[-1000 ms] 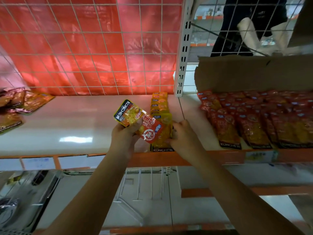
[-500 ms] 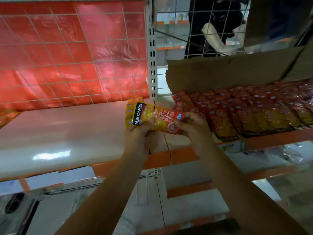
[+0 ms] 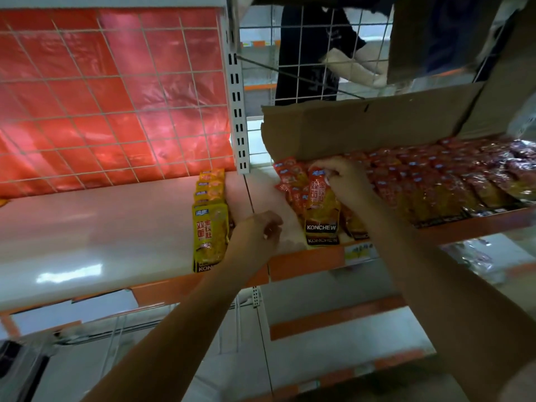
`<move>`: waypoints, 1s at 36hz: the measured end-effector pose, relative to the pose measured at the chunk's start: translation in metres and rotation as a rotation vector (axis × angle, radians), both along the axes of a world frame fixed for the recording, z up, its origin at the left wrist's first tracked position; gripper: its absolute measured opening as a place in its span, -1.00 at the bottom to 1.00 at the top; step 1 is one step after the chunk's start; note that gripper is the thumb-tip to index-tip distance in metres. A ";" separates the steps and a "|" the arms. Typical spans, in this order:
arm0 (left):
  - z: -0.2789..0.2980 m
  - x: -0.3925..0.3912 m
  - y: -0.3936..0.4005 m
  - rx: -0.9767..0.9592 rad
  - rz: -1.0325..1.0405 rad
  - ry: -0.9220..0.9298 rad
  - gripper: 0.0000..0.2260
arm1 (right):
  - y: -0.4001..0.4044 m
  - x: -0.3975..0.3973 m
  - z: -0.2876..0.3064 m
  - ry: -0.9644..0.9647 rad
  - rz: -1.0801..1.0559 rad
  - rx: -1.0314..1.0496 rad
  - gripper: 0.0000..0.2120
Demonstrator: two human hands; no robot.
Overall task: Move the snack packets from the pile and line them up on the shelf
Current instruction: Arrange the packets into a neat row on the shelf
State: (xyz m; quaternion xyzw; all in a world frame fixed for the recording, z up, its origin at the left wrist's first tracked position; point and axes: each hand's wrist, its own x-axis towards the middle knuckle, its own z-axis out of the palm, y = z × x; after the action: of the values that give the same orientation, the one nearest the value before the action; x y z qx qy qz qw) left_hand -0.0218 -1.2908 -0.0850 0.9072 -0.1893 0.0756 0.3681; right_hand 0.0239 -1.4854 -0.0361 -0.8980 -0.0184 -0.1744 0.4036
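At the far left a red plastic sheet (image 3: 110, 105) is hanging behind a white wire grid (image 3: 87, 91), and below it the pale shelf (image 3: 95, 227) is stretching bare toward the middle, its orange front edge (image 3: 304, 264) running along the near side. Next, a row of yellow snack packets (image 3: 209, 216) is lying in 1 line from the back of the shelf to its front lip, each overlapping the one behind, the nearest showing part of its KONCHEW band. Just right of that row the left hand (image 3: 259, 233) is resting low over the shelf surface, its fingers loosely curled and gripping nothing, close beside the front yellow packet — whether it is touching it, I cannot tell. A white slotted upright (image 3: 237, 111) is standing behind, marking the joint between the 2 shelf boards. Further right, the right hand (image 3: 340, 178) is pinching the top edge of a red-and-yellow packet (image 3: 322, 208) between thumb and fingertips, the packet lying lengthwise at the left end of the red packets, its KONCHEW label facing the front edge and overlapping another label beneath. Beyond it the pile of red packets (image 3: 435, 181) is covering the right shelf board in overlapping rows, backed by a brown cardboard flap (image 3: 362, 126) — and behind the grid a person in dark clothes (image 3: 307, 53) is standing
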 end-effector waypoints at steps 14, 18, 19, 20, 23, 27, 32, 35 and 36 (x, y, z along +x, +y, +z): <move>-0.017 0.042 -0.021 0.340 0.003 0.005 -0.68 | -0.003 0.000 -0.050 -0.163 0.015 -0.487 -0.55; -0.014 0.056 -0.031 0.372 0.013 0.051 -0.63 | 0.002 -0.009 -0.065 -0.234 -0.053 -0.543 -0.57; -0.014 0.060 -0.033 0.376 0.015 0.064 -0.64 | 0.003 -0.010 -0.068 -0.233 -0.044 -0.562 -0.59; -0.014 0.064 -0.036 0.379 0.016 0.071 -0.66 | 0.002 -0.011 -0.072 -0.243 -0.036 -0.584 -0.63; -0.016 0.072 -0.042 0.353 0.019 0.102 -0.68 | 0.000 -0.013 -0.077 -0.261 -0.023 -0.584 -0.70; -0.018 0.080 -0.047 0.282 -0.004 0.130 -0.61 | 0.003 -0.018 -0.077 -0.267 0.012 -0.538 -0.71; -0.021 0.089 -0.050 0.256 -0.055 0.098 -0.47 | 0.002 -0.020 -0.078 -0.188 0.029 -0.517 -0.72; -0.026 0.092 -0.052 0.317 -0.059 0.090 -0.44 | 0.001 -0.020 -0.078 -0.167 0.040 -0.535 -0.72; -0.027 0.092 -0.052 0.332 -0.054 0.089 -0.43 | 0.001 -0.020 -0.078 -0.151 0.048 -0.534 -0.71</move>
State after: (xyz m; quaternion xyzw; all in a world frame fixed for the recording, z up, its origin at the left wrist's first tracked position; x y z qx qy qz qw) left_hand 0.0700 -1.3430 -0.1123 0.9526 -0.2069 -0.0067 0.2230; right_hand 0.0039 -1.4849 -0.1139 -0.9563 -0.1151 -0.2203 0.1540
